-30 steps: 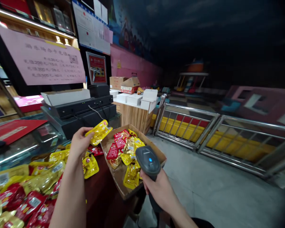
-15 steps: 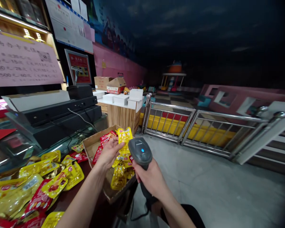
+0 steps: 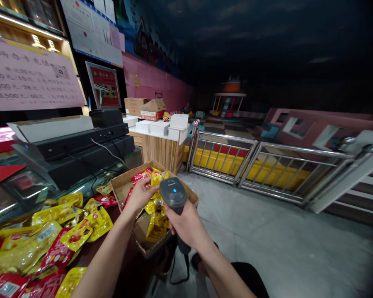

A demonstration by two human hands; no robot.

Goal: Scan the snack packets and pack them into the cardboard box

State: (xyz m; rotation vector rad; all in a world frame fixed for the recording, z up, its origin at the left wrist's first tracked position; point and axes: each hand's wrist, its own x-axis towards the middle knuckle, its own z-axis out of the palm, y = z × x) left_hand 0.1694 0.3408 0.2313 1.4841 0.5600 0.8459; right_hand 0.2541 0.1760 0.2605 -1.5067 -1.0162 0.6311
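A yellow snack packet (image 3: 159, 177) is pinched in my left hand (image 3: 141, 194), above the cardboard box. My right hand (image 3: 186, 221) is wrapped round the handle of a dark barcode scanner (image 3: 173, 192) with a blue light on top. The scanner's head is close beside the packet and covers part of it. Beneath both hands, the shallow cardboard box (image 3: 149, 250) contains red and yellow packets (image 3: 157, 227). To the left, a heap of yellow and red snack packets (image 3: 77, 234) lies on the counter.
Black machines with cables (image 3: 81, 145) stand on the glass counter at left. White boxes (image 3: 159, 128) sit on a wooden cabinet (image 3: 160, 153) ahead. A metal railing (image 3: 226, 157) crosses the grey floor (image 3: 267, 231) at right. The scanner's cable (image 3: 186, 273) hangs down.
The scanner in my right hand has moved left, nearer the yellow packet. My left hand has lowered the packet slightly toward the box. More of the box's right rim shows.
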